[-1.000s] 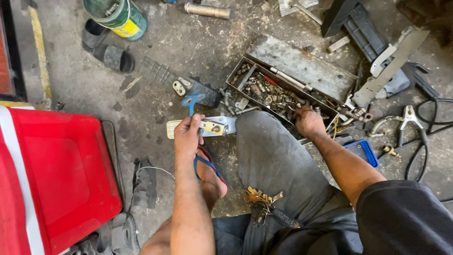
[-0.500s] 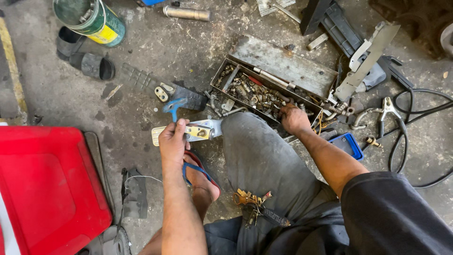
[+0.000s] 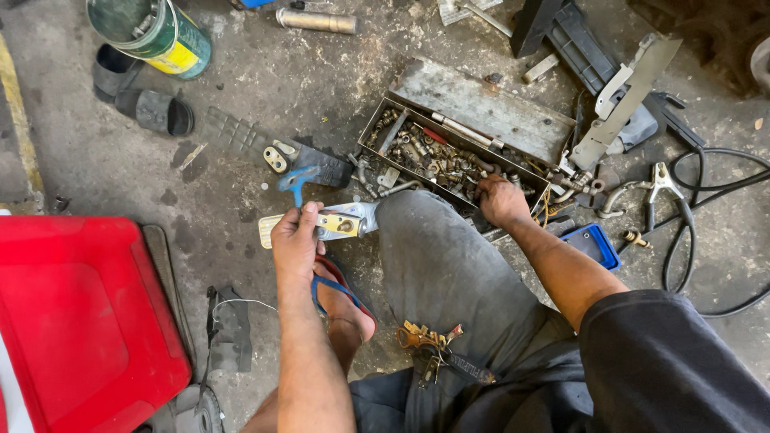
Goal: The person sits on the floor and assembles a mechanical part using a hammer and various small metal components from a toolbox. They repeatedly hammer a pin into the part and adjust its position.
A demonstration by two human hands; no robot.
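My left hand point(image 3: 295, 240) is closed around a flat metal piece point(image 3: 337, 222), silver and brass coloured, which sticks out to the left and right of the fist just above the floor. A blue-handled tool point(image 3: 295, 180) lies right above that hand. My right hand point(image 3: 501, 200) reaches into an open, rusty metal toolbox point(image 3: 465, 120) full of bolts, nuts and fittings; its fingertips are buried among the parts, so what they touch is hidden. My grey-trousered knee point(image 3: 437, 256) lies between the hands.
A red plastic case point(image 3: 80, 313) sits at the lower left. A green can point(image 3: 152, 32) and dark sandals point(image 3: 140, 100) are at the upper left. Black cables and clamps point(image 3: 674, 192) lie on the right, a blue box point(image 3: 593, 244) near my right forearm. Keys point(image 3: 425, 341) hang at my waist.
The view has shifted a little. My right hand has pushed deeper into the toolbox. My left hand still holds the metal piece in much the same place.
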